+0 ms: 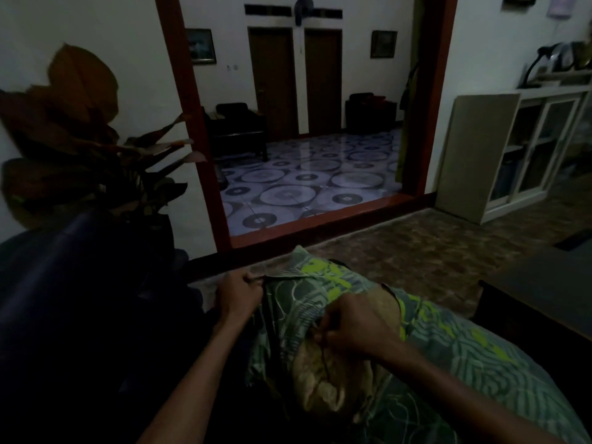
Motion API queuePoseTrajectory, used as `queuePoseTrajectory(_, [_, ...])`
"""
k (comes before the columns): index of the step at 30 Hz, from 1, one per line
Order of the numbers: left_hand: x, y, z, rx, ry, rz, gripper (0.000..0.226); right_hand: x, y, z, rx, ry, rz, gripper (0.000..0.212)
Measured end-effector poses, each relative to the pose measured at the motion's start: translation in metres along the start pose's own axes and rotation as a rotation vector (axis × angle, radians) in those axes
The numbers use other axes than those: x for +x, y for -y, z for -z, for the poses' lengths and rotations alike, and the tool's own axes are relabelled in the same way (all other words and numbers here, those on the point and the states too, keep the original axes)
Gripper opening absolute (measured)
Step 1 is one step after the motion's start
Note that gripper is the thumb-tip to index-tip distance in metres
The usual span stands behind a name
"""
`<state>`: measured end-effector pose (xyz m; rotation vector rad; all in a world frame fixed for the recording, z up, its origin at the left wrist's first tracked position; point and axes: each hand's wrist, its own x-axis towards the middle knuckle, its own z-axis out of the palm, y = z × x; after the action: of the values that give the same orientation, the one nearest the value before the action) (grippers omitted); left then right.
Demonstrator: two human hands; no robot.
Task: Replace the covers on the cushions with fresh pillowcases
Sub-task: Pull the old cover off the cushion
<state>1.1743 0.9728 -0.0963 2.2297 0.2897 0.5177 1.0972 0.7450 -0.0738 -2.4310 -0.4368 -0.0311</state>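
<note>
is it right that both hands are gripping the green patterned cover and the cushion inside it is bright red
Not quite. The head view shows the left hand and right hand both gripping the green patterned cover, but the cushion showing through the opening is a pale tan or beige, not bright red.

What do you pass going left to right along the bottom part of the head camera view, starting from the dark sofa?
Dark blue sofa → left hand gripping the cover's edge → bare cushion → right hand → green patterned pillowcase → dark table.
</note>
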Motion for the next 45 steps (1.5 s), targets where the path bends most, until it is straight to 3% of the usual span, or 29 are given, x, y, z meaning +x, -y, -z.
queuePoseTrajectory(4, [-0.001,-0.001,0.004,0.061,0.045,0.001,0.002,-0.017,-0.002,0.011,0.045,0.064,0.006,0.025])
queuePoseTrajectory(7, [0.001,-0.007,0.005,0.117,0.082,-0.045,0.016,-0.014,-0.001,0.005,0.043,0.031,0.005,0.008])
queuePoseTrajectory(9, [0.004,-0.016,0.013,0.123,0.111,-0.05,0.024,-0.006,-0.002,-0.005,0.057,-0.023,-0.01,0.008])
queuePoseTrajectory(13, [-0.015,-0.04,0.005,0.123,0.527,-0.078,0.022,0.008,-0.002,-0.021,0.052,-0.133,-0.071,0.01])
queuePoseTrajectory(14, [-0.021,-0.04,-0.002,0.132,0.527,-0.098,0.023,0.011,-0.002,-0.023,0.057,-0.141,-0.078,0.01])
queuePoseTrajectory(18, [-0.038,-0.03,-0.021,0.118,0.255,-0.148,0.015,0.013,-0.003,-0.026,0.072,-0.13,-0.102,0.012])
queuePoseTrajectory(24, [-0.033,-0.018,-0.025,0.056,0.129,-0.087,0.018,0.0,-0.003,-0.009,0.055,-0.06,-0.077,0.016])
queuePoseTrajectory(28, [-0.03,-0.015,-0.026,-0.026,0.119,-0.062,0.017,-0.008,-0.003,0.0,0.02,-0.041,-0.039,0.033])
queuePoseTrajectory(33, [-0.018,-0.003,-0.032,-0.083,0.251,0.005,0.027,-0.002,0.0,0.001,0.004,-0.013,-0.05,0.006])
queuePoseTrajectory(37, [-0.014,0.002,-0.037,-0.143,0.294,0.007,0.026,0.021,0.001,0.004,0.078,-0.219,-0.207,0.052])
queuePoseTrajectory(39, [-0.012,0.0,-0.035,-0.15,0.323,0.005,0.024,0.034,0.001,-0.003,-0.004,-0.226,-0.208,0.06])
queuePoseTrajectory(45, [-0.025,-0.002,-0.036,-0.077,0.205,-0.044,0.026,0.035,0.002,-0.024,0.009,-0.13,-0.163,0.01])
